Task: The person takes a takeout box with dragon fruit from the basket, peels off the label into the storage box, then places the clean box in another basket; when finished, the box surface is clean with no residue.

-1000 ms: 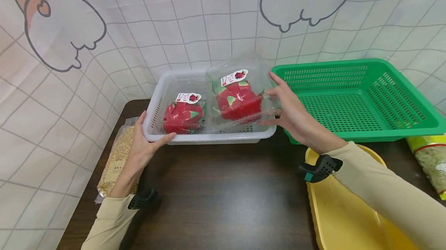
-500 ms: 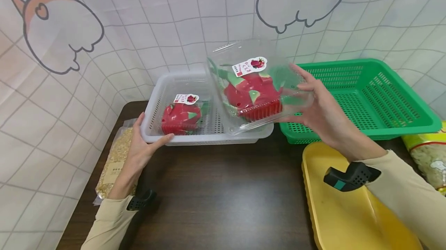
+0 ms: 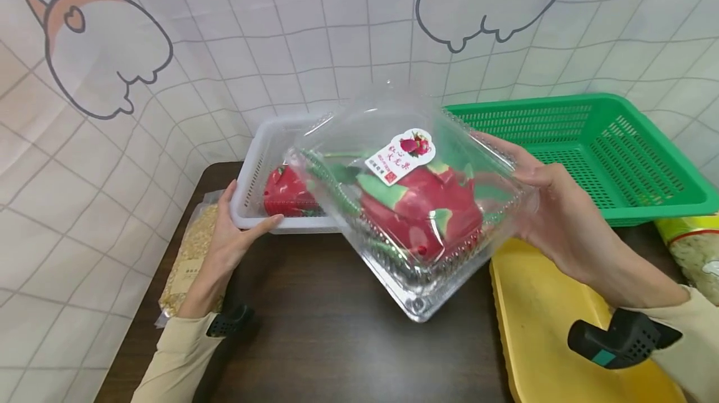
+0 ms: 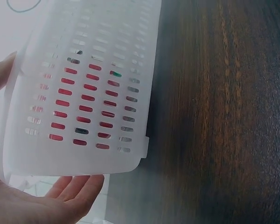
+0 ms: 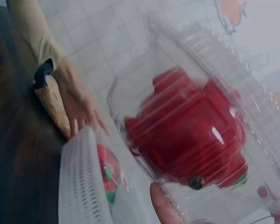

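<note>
My right hand grips the right edge of a clear plastic clamshell box with a red and green dragon fruit inside and a white fruit label on its lid. The box hangs tilted in the air, in front of the white basket, and hides much of it. At the basket's front left corner my left hand holds on, thumb over the rim; the left wrist view shows its fingers around the end wall. Another dragon fruit lies in the basket, partly covered from sight.
Right of the white basket stands a green basket. A yellow tray lies in front of it, under my right forearm. Beside my left arm is a bag of grains; another bag sits far right. A patterned curtain closes off the back.
My right hand has lifted the boxed dragon fruit out of the white basket and brought it nearer and to the right, turning it. My left hand has stayed on the basket.
</note>
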`<state>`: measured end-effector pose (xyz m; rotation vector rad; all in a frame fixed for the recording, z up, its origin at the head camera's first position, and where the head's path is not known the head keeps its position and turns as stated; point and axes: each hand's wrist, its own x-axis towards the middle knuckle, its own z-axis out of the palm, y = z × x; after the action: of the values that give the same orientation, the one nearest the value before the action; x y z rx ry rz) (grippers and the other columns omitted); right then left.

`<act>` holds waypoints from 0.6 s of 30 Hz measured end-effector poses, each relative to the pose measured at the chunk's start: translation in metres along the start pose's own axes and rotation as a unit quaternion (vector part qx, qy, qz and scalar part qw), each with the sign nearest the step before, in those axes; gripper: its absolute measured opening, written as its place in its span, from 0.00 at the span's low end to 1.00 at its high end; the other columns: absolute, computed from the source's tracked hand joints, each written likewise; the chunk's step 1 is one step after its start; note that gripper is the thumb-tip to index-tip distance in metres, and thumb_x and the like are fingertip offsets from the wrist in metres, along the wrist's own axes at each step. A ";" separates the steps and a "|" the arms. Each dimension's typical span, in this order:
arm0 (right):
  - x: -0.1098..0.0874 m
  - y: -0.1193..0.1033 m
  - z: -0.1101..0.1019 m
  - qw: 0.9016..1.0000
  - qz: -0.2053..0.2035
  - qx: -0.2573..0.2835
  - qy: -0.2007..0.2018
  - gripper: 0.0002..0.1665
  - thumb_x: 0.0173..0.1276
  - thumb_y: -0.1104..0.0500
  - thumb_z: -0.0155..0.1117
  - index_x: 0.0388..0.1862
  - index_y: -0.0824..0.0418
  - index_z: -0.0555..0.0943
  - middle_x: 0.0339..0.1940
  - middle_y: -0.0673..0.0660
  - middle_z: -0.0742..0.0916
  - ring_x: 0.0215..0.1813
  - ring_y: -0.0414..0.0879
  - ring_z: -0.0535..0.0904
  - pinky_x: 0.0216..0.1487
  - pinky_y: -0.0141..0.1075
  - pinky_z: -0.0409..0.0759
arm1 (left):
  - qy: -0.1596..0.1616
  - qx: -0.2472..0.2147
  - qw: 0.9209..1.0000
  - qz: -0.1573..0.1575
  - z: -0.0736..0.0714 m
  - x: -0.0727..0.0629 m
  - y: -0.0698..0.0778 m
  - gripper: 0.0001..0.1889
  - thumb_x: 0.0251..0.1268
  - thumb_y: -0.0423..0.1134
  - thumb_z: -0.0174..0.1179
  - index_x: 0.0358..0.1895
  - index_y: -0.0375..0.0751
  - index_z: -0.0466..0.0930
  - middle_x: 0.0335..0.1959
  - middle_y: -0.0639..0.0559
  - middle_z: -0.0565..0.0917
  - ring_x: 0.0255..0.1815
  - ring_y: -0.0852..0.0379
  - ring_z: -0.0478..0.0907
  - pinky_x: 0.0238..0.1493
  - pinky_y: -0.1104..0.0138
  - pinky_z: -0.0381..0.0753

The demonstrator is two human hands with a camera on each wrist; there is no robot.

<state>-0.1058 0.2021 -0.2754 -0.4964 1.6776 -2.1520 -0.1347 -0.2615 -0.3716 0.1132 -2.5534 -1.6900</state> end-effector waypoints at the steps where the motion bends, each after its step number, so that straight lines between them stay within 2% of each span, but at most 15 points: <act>1: -0.002 0.001 -0.001 1.000 0.004 -0.004 -0.004 0.34 0.83 0.52 0.33 0.86 0.40 0.55 0.81 0.57 0.63 0.76 0.58 0.66 0.61 0.57 0.82 | -0.002 -0.008 1.000 -0.004 0.000 0.000 0.000 0.58 0.65 0.43 0.73 0.86 0.51 0.37 0.80 0.41 0.56 0.76 0.41 0.57 0.77 0.41 0.61; 6: -0.010 0.009 -0.004 0.998 0.023 -0.049 -0.012 0.33 0.81 0.51 0.38 0.84 0.42 0.62 0.78 0.56 0.72 0.72 0.58 0.74 0.60 0.54 0.82 | -0.011 -0.048 0.998 -0.032 -0.002 -0.001 0.005 0.57 0.68 0.33 0.69 0.86 0.50 0.32 0.83 0.42 0.51 0.78 0.43 0.54 0.80 0.48 0.55; 8: -0.012 0.014 -0.004 0.998 0.024 -0.061 -0.022 0.33 0.80 0.52 0.39 0.82 0.44 0.65 0.76 0.56 0.75 0.71 0.58 0.77 0.60 0.53 0.83 | -0.015 -0.039 0.998 -0.040 -0.003 -0.003 0.009 0.57 0.68 0.34 0.68 0.86 0.49 0.31 0.83 0.40 0.49 0.79 0.43 0.53 0.80 0.47 0.55; 10: -0.013 0.018 -0.005 0.997 0.020 -0.067 -0.038 0.32 0.79 0.53 0.40 0.81 0.45 0.68 0.75 0.55 0.77 0.69 0.57 0.78 0.61 0.51 0.83 | -0.004 -0.004 0.999 -0.037 -0.003 -0.008 0.014 0.59 0.68 0.38 0.70 0.86 0.47 0.29 0.83 0.37 0.51 0.80 0.40 0.54 0.80 0.44 0.56; 12: -0.016 0.023 -0.006 0.995 0.012 -0.079 -0.054 0.33 0.78 0.55 0.40 0.80 0.47 0.70 0.74 0.55 0.78 0.68 0.58 0.80 0.62 0.49 0.82 | 0.031 0.060 0.998 -0.011 -0.003 -0.014 0.021 0.61 0.64 0.42 0.73 0.86 0.45 0.31 0.80 0.32 0.52 0.79 0.36 0.54 0.78 0.39 0.59; 13: -0.017 0.025 -0.006 0.995 0.009 -0.085 -0.061 0.32 0.79 0.56 0.40 0.79 0.47 0.70 0.74 0.55 0.79 0.68 0.58 0.80 0.62 0.49 0.82 | 0.057 0.090 0.994 0.010 -0.002 -0.017 0.025 0.62 0.62 0.43 0.75 0.86 0.44 0.33 0.79 0.31 0.52 0.78 0.34 0.55 0.76 0.36 0.60; 14: -0.018 0.027 -0.007 0.994 0.009 -0.090 -0.066 0.32 0.79 0.56 0.39 0.79 0.48 0.71 0.74 0.55 0.79 0.67 0.59 0.80 0.62 0.49 0.82 | 0.086 0.121 0.988 0.037 -0.002 -0.020 0.029 0.62 0.60 0.43 0.77 0.86 0.43 0.36 0.78 0.29 0.53 0.78 0.32 0.55 0.75 0.35 0.61; 16: -0.020 0.030 -0.008 0.992 0.015 -0.102 -0.070 0.32 0.78 0.57 0.40 0.78 0.47 0.72 0.74 0.55 0.79 0.67 0.59 0.80 0.62 0.50 0.82 | 0.143 0.174 0.969 0.103 -0.001 -0.026 0.038 0.60 0.58 0.40 0.79 0.86 0.40 0.43 0.75 0.26 0.55 0.76 0.30 0.56 0.72 0.33 0.63; 17: -0.021 0.032 -0.009 0.992 0.020 -0.105 -0.070 0.32 0.78 0.57 0.40 0.78 0.47 0.72 0.74 0.55 0.79 0.67 0.59 0.80 0.62 0.50 0.82 | 0.160 0.191 0.959 0.136 0.000 -0.029 0.042 0.58 0.57 0.39 0.79 0.85 0.39 0.46 0.74 0.26 0.55 0.75 0.30 0.56 0.72 0.32 0.63; 18: -0.022 0.034 -0.010 0.992 0.026 -0.105 -0.069 0.32 0.78 0.57 0.40 0.78 0.46 0.72 0.74 0.54 0.79 0.67 0.58 0.80 0.61 0.51 0.82 | 0.166 0.195 0.952 0.167 0.001 -0.032 0.046 0.57 0.58 0.37 0.79 0.85 0.40 0.48 0.74 0.26 0.56 0.74 0.30 0.59 0.70 0.33 0.66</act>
<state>-0.0895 0.2140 -0.3116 -0.6372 1.8256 -1.8681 -0.1036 -0.2395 -0.3303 -0.0126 -2.4383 -0.9480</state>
